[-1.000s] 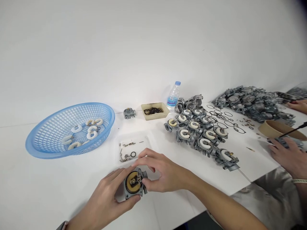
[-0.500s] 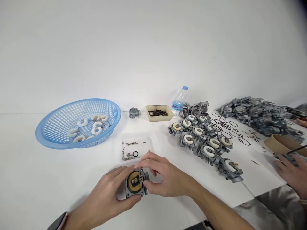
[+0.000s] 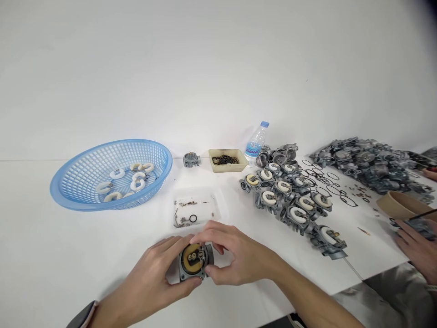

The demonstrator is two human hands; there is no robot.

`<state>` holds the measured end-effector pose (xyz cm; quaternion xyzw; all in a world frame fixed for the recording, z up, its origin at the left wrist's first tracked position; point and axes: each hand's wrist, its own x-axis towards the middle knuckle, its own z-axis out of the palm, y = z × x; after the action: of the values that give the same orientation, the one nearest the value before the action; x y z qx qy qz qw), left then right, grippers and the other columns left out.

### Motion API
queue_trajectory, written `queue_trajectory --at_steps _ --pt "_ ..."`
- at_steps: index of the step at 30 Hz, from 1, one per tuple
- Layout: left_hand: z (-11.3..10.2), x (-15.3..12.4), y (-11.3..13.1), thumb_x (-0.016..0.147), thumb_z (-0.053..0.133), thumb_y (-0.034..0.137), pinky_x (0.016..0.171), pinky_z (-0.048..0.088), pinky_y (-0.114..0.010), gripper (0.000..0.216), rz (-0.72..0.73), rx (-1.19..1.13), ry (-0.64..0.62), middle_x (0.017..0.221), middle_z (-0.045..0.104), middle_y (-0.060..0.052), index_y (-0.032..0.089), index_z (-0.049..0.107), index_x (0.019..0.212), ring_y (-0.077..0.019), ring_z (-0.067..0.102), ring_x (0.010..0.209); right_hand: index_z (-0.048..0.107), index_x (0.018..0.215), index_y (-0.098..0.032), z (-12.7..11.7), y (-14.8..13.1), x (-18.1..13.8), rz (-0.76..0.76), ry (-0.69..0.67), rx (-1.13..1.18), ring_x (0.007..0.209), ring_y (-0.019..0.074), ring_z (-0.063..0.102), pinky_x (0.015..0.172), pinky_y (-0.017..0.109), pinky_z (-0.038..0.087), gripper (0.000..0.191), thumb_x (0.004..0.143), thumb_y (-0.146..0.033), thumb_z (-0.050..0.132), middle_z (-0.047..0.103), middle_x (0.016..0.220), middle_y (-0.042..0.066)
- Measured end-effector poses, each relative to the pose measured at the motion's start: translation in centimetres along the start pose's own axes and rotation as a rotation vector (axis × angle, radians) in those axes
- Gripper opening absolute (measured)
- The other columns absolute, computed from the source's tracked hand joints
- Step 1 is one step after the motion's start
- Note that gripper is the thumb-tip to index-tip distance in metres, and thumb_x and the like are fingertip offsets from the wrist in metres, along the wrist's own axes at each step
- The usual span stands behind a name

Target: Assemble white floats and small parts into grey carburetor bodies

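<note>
A carburetor [image 3: 193, 262] with a tan float in its open bowl side lies just above the white table in front of me. My left hand [image 3: 159, 269] is wrapped round its left side, thumb at the near edge and fingers along the far edge. From the right, my right hand [image 3: 235, 255] grips the same carburetor, index fingertip at the far rim and thumb against the near right side. Beyond the hands stands a clear shallow tray [image 3: 211, 200] with small brass jets, pins and a black O-ring [image 3: 193, 218].
A blue basket [image 3: 61, 196] with white floats stands left. A small carburetor [image 3: 191, 159], a beige tray [image 3: 228, 169] of rings and a water bottle [image 3: 255, 142] line the wall. Several carburetors [image 3: 297, 215] sit right. A co-worker's hand [image 3: 418, 248] is near a brown ring [image 3: 392, 205].
The carburetor has turned slightly in my hands, showing more of its right side. My right thumb has slid a little toward me, off the float pivot to the body's edge.
</note>
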<state>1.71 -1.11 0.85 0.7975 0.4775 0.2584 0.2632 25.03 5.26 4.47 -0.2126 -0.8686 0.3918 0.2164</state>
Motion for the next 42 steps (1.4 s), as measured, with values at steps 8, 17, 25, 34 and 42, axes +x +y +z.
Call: queue_trajectory --at_steps 8,17,25,34,42 --pt "0.06 -0.02 0.02 0.085 0.072 0.033 0.085 0.059 -0.033 0.060 -0.018 -0.007 -0.008 0.114 0.069 -0.001 0.033 0.049 0.140 -0.0227 0.068 0.100 0.059 0.133 -0.031 -0.17 0.27 0.25 -0.014 0.037 -0.008 0.082 0.0139 0.054 0.065 0.024 0.046 0.061 0.076 -0.010 0.067 0.059 0.111 0.002" --pt "-0.09 -0.08 0.11 0.085 0.073 0.032 0.082 0.058 -0.033 0.059 -0.029 -0.023 -0.022 0.109 0.070 0.000 0.034 0.049 0.139 -0.0223 0.068 0.097 0.059 0.133 -0.031 0.08 0.28 0.13 -0.013 0.046 -0.031 0.086 0.0150 0.057 0.068 0.026 0.048 0.059 0.079 -0.010 0.065 0.058 0.114 0.003" --pt "-0.10 0.05 0.23 0.085 0.072 0.032 0.083 0.058 -0.033 0.063 -0.009 -0.018 -0.010 0.111 0.070 -0.001 0.033 0.046 0.142 -0.0218 0.068 0.097 0.061 0.131 -0.031 0.09 0.27 0.16 -0.005 0.052 -0.004 0.078 0.0120 0.054 0.068 0.025 0.048 0.056 0.079 -0.010 0.065 0.057 0.116 0.003" --pt "0.11 0.00 -0.02 0.086 0.070 0.033 0.081 0.059 -0.033 0.052 -0.006 -0.001 -0.007 0.109 0.070 -0.004 0.029 0.053 0.135 -0.0237 0.068 0.095 0.062 0.127 -0.027 0.14 0.25 0.18 -0.052 0.064 -0.015 0.076 0.0133 0.054 0.065 0.026 0.048 0.054 0.076 -0.014 0.070 0.060 0.112 0.004" --pt "-0.26 0.01 0.35 0.086 0.071 0.033 0.080 0.058 -0.032 0.047 -0.018 -0.013 -0.019 0.106 0.070 -0.002 0.028 0.056 0.130 -0.0224 0.068 0.095 0.061 0.126 -0.027 0.07 0.18 0.17 -0.043 0.014 0.006 0.078 0.0145 0.054 0.062 0.023 0.045 0.054 0.075 -0.012 0.068 0.061 0.099 0.002"
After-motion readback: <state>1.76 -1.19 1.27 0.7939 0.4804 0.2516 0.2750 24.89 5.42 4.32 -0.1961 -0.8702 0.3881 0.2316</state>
